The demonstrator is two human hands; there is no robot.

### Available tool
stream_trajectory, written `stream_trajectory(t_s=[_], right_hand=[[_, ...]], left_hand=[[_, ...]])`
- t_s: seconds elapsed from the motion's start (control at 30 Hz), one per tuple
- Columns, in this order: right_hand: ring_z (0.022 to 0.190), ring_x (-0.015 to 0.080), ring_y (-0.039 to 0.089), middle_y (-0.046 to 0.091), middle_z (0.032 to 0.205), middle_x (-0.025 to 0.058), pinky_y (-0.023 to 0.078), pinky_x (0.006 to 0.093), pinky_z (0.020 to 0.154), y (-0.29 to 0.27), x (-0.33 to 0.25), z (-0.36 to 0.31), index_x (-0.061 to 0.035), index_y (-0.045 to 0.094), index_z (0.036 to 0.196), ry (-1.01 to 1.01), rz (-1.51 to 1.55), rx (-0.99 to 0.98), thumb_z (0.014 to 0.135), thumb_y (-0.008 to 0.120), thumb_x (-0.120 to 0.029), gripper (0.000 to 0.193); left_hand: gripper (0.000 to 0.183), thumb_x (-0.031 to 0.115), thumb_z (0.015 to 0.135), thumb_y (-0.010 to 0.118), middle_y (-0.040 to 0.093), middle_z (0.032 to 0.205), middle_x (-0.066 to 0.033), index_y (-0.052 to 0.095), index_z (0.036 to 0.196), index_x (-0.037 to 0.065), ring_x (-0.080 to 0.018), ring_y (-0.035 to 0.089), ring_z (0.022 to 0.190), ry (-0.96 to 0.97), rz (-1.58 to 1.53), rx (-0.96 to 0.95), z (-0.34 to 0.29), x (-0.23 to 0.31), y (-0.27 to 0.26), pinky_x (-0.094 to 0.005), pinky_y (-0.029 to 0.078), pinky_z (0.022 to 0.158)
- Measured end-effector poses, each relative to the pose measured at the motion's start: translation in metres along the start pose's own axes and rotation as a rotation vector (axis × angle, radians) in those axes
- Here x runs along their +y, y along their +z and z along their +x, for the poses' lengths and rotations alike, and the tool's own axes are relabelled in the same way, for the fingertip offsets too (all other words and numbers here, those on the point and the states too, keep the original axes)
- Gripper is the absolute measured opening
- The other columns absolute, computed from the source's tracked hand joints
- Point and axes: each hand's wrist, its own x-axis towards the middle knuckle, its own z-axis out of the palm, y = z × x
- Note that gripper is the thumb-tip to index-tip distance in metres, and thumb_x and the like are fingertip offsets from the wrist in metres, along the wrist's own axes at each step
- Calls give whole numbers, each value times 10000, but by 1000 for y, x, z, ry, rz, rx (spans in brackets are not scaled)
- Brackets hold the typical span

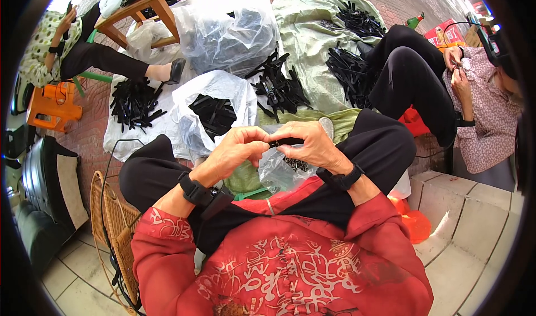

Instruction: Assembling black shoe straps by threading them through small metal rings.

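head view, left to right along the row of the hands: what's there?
Wicker chair → left hand → small black part pinched between both hands → right hand → orange plastic bag → pale stone step.

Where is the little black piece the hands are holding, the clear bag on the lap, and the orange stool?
black piece (286, 143), head view, on its middle, showing between the fingers.
clear bag (276, 173), head view, on its crinkled front, below the hands.
orange stool (53, 106), head view, on its top.
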Motion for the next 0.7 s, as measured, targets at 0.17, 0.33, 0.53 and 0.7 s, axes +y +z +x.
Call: stream_trajectory(t_s=[0.17,0.33,0.53,0.7], right_hand=[[700,210,581,612,799,94,455,273,637,1,3,0,-33,617,888,-17,-39,-12,642,611,-27,246],[694,210,582,611,795,95,454,276,625,5,2,-1,-43,616,886,-52,-53,11,643,611,-32,243],[687,204,582,611,783,89,451,270,617,6,2,-2,-48,617,864,-19,-43,20,639,615,-39,225],[685,193,581,613,783,89,450,264,617,6,2,-1,-46,619,869,-20,-54,19,641,615,-40,227]], left_hand=[[97,90,765,578,520,614,-3,577,806,3,-72,496,514,-59,1,5,4,2,-2,-203,426,488],[84,71,743,600,524,608,-13,573,777,-1,-81,496,508,-70,15,-16,6,-2,-5,-197,413,483],[81,76,740,589,552,609,-23,580,764,-2,-76,515,482,-45,34,-7,5,-3,-5,-195,413,435],[102,84,758,569,566,620,-35,573,780,-15,-73,527,478,-29,84,51,2,1,-1,-183,417,415]])
